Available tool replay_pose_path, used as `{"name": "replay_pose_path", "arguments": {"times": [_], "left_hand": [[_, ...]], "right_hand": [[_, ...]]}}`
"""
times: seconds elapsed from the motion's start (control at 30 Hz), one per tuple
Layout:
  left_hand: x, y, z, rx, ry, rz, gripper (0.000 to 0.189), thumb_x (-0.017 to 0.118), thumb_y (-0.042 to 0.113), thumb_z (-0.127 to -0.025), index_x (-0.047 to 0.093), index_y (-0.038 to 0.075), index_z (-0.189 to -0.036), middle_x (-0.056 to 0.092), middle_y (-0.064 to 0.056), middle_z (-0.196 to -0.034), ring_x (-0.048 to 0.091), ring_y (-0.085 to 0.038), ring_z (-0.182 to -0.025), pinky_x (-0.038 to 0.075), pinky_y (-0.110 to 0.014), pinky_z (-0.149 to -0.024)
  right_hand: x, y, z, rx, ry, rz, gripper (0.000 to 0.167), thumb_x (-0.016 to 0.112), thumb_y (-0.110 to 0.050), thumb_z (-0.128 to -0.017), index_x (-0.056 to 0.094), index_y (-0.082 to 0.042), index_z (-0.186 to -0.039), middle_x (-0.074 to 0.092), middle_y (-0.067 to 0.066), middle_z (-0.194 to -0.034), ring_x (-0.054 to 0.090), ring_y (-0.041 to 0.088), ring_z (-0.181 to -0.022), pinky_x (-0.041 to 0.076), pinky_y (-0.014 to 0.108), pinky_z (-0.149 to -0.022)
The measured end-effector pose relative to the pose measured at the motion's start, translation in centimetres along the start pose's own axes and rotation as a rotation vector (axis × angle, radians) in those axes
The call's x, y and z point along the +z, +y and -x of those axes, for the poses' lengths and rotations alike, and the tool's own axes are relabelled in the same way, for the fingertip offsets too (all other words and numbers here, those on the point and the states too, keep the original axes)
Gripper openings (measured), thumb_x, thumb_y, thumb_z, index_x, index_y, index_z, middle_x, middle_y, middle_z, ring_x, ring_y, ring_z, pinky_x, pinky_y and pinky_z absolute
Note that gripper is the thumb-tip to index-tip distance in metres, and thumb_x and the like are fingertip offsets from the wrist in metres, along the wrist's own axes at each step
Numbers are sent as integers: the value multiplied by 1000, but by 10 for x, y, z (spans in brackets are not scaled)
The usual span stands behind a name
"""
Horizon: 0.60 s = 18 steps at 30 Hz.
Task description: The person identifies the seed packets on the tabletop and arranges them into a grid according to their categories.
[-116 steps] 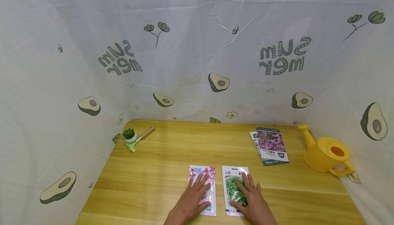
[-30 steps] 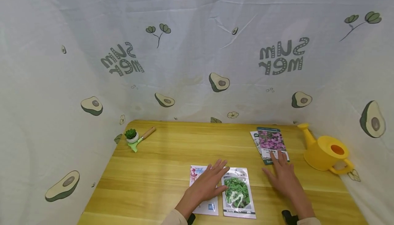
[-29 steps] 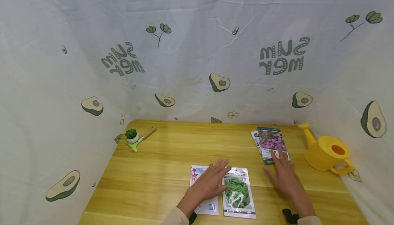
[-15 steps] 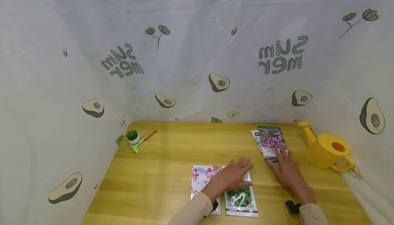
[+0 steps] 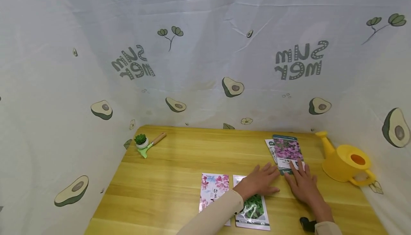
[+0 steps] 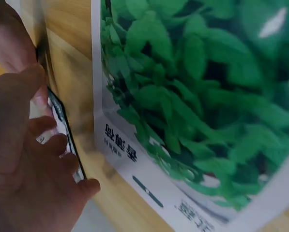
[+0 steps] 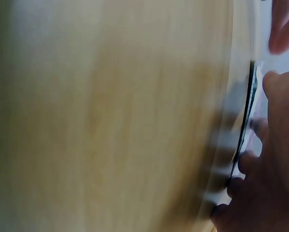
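Observation:
My right hand [image 5: 303,185] has its fingers spread, with fingertips on the lower edge of a purple-flower seed packet [image 5: 287,148]. Partly hidden beneath that one is a second seed packet [image 5: 270,145]. Close by, my left hand [image 5: 260,180] reaches across with straight fingers, its tips near the lower left corner of these two; contact is hard to tell. Below my left wrist lies a green-leaf seed packet [image 5: 255,208], large in the left wrist view. A pink-blossom seed packet [image 5: 215,185] lies to its left, partly covered by my sleeve.
A yellow watering can [image 5: 345,163] stands at the right edge of the wooden table [image 5: 160,192]. At the back left are a small potted succulent [image 5: 141,140] and a green garden tool [image 5: 151,145] with a wooden handle. A printed cloth [image 5: 199,49] encloses the table.
Both hands have left the pink-blossom and green-leaf packets, where they rested earlier. The right hand went first to the purple-flower packet; the left has since moved right towards it.

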<state>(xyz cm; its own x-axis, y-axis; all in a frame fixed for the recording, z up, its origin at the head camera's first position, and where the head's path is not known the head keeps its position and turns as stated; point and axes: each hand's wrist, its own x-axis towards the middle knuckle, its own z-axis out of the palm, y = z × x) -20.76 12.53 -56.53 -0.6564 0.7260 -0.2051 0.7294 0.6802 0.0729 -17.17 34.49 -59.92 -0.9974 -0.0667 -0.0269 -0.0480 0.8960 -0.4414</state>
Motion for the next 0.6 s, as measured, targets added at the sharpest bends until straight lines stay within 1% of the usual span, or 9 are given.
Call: {"name": "replay_pose_path", "arguments": {"times": [0.07,0.13,0.23,0.3,0.37,0.4,0.5,0.53,0.6], "left_hand": [[4,3,-10,-19,10,-59,70,42,66,-110,26,37,-172,18,18,-178,14,-6,-165,26,-35,-131],[11,6,-21,-43,14,-103,70,40,69,-109,27,39,-171,18,20,-178,13,-5,-165,27,-36,-131],[27,10,-40,-81,-6,-145,69,36,73,-107,25,45,-170,14,24,-177,10,-1,-164,25,-38,-131],[34,13,-50,-107,-23,-165,68,35,75,-106,24,49,-169,13,27,-176,9,1,-163,24,-39,-132],[35,15,-54,-125,-56,-166,68,33,76,-106,22,52,-168,10,29,-176,7,3,-163,22,-38,-132],[33,16,-53,-129,-69,-162,68,33,76,-106,22,52,-168,9,29,-176,7,3,-163,21,-38,-133],[18,18,-45,-137,-89,-138,67,37,74,-107,25,50,-168,11,29,-176,9,3,-163,22,-39,-132],[12,18,-40,-136,-94,-130,67,37,73,-107,25,50,-168,11,28,-176,9,3,-163,22,-37,-132],[6,18,-36,-140,-94,-130,66,39,72,-107,27,49,-168,13,30,-175,11,3,-162,24,-37,-131]], "right_hand": [[0,1,0,0,1,-3,75,39,-44,-117,17,8,-167,0,44,-169,-3,72,-152,0,93,-109],[1,1,-1,2,-5,-11,75,38,-44,-117,16,8,-167,-1,44,-169,-4,72,-152,-2,93,-109],[-1,-2,0,10,-10,-23,75,37,-43,-118,15,10,-166,-3,45,-168,-6,72,-152,-3,94,-108],[-3,-4,0,16,-13,-27,74,36,-43,-118,17,12,-165,-2,46,-168,-6,72,-151,-4,94,-108],[-6,-6,1,22,-16,-33,73,36,-41,-118,19,13,-164,-1,46,-167,-6,72,-151,-4,94,-108],[-7,-7,2,25,-20,-34,73,35,-41,-118,20,14,-164,-2,46,-167,-6,72,-151,-4,94,-107],[-8,-10,2,28,-24,-36,72,36,-40,-118,22,15,-162,-1,47,-167,-5,72,-151,-4,94,-108],[-8,-10,2,29,-25,-37,72,36,-40,-118,22,15,-162,0,47,-167,-5,72,-152,-4,94,-108],[-6,-10,0,27,-26,-31,73,36,-41,-118,22,15,-162,-1,47,-167,-5,72,-152,-4,94,-108]]}}
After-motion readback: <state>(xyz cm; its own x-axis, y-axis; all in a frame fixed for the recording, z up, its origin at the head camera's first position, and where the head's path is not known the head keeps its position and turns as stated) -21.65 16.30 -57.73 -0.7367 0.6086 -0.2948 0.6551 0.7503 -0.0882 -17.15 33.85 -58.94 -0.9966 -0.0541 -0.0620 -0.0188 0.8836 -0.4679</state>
